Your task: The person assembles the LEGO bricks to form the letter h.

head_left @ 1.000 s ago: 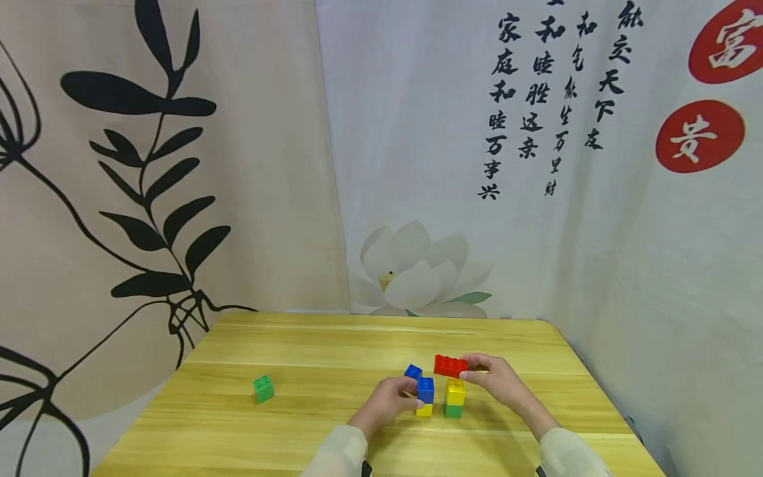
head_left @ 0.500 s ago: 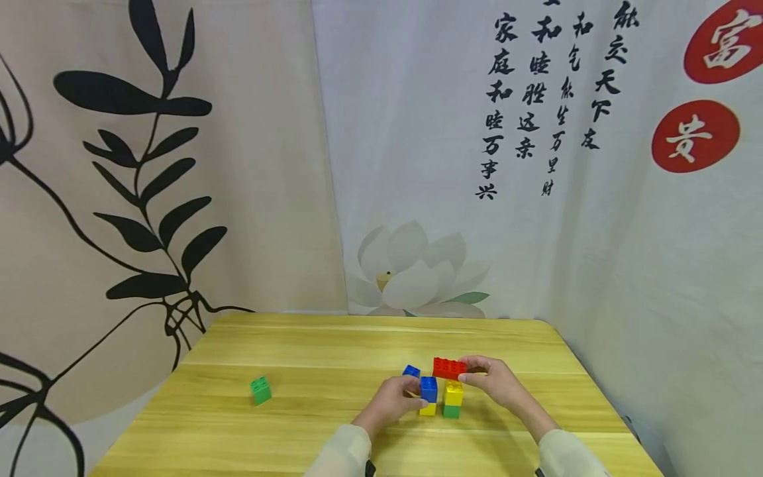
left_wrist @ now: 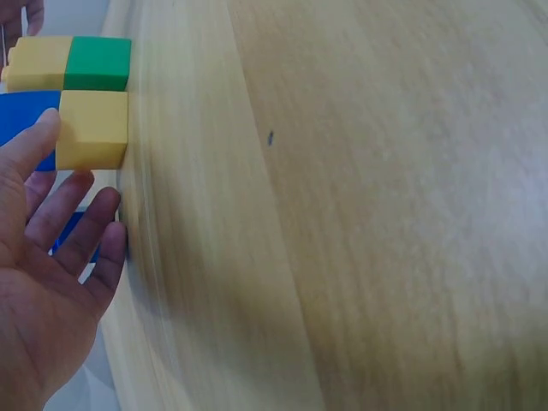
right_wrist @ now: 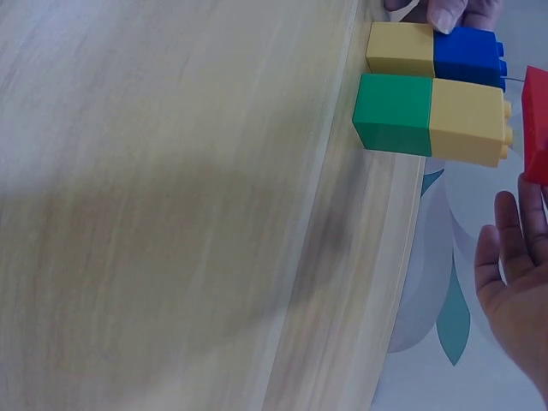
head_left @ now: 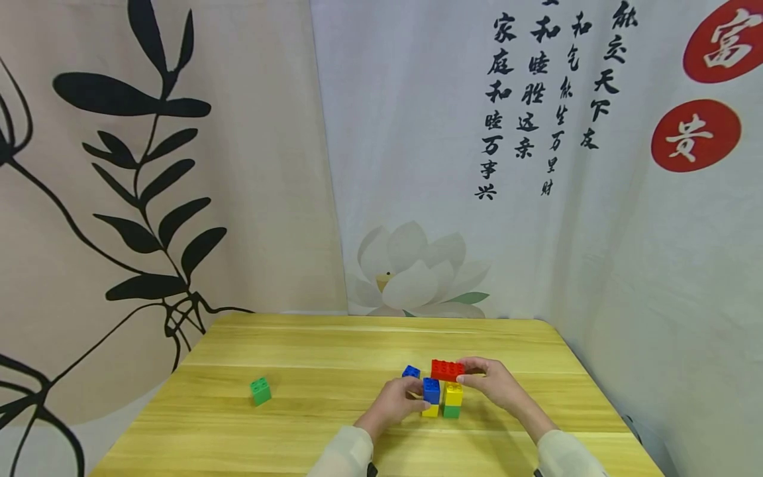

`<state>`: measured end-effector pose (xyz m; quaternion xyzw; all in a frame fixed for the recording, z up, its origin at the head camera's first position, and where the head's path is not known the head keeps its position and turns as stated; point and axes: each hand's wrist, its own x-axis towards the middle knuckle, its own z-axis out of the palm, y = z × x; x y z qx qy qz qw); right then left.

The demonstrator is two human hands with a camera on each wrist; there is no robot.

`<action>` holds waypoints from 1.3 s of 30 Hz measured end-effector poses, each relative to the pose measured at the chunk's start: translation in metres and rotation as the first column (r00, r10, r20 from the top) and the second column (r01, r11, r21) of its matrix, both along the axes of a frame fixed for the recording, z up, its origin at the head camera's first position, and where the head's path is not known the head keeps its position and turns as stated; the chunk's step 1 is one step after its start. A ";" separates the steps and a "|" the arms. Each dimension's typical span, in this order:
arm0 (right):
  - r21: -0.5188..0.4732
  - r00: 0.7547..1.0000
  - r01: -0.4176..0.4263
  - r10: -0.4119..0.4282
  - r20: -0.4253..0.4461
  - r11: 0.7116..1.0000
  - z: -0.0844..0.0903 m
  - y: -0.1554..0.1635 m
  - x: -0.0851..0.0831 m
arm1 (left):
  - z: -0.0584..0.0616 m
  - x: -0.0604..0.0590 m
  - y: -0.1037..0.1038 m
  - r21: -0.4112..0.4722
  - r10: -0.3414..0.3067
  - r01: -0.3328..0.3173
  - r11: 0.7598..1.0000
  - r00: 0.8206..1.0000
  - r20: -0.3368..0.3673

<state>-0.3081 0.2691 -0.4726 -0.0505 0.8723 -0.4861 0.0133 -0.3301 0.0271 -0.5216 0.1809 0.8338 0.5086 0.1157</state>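
My left hand grips a small stack, a blue brick on a yellow one, with the thumb on the blue brick. This stack stands flush against a second stack, a yellow brick on a green one. My right hand pinches a long red brick by its right end. The red brick hovers level just above both stacks. The right wrist view shows the red brick a short gap above the yellow top.
A loose blue brick lies just behind the stacks. A single green brick sits far to the left on the wooden table. Printed cloth backdrops hang close behind and to the right of the table.
My left hand slid the blue-and-yellow stack to the right until it met the yellow-and-green stack. The red brick shifted slightly left and lower over them.
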 end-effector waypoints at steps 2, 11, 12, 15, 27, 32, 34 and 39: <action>0.001 1.000 0.000 0.000 0.005 1.000 0.001 0.000 0.000 | 0.000 0.000 -0.001 0.003 -0.001 0.001 1.000 1.000 -0.002; 0.025 1.000 0.023 -0.023 0.003 0.999 0.003 -0.001 0.000 | 0.014 -0.003 -0.013 0.020 -0.002 0.003 1.000 0.999 -0.040; 0.029 1.000 0.020 -0.020 0.003 0.999 0.003 -0.001 0.000 | 0.016 -0.004 -0.014 0.026 0.000 0.001 1.000 0.999 -0.048; 0.033 1.000 0.001 -0.001 0.000 0.999 0.004 -0.003 -0.001 | 0.021 -0.008 -0.014 0.015 0.005 -0.003 1.000 0.996 -0.085; 0.027 0.999 -0.039 0.039 -0.004 0.999 0.002 -0.007 -0.003 | 0.038 -0.011 -0.008 0.018 -0.037 0.039 0.999 0.993 -0.110; 0.016 0.998 -0.065 0.065 -0.003 0.998 0.002 -0.007 -0.004 | 0.040 -0.011 -0.006 0.043 -0.054 0.059 0.997 0.994 -0.099; 0.005 0.997 -0.077 0.077 -0.001 0.997 0.003 -0.007 -0.003 | 0.040 -0.010 -0.006 0.047 -0.052 0.057 0.997 0.995 -0.090; -0.010 0.996 -0.085 0.085 0.011 0.996 0.003 -0.008 -0.001 | 0.037 -0.011 -0.006 0.044 -0.052 0.056 0.998 0.995 -0.086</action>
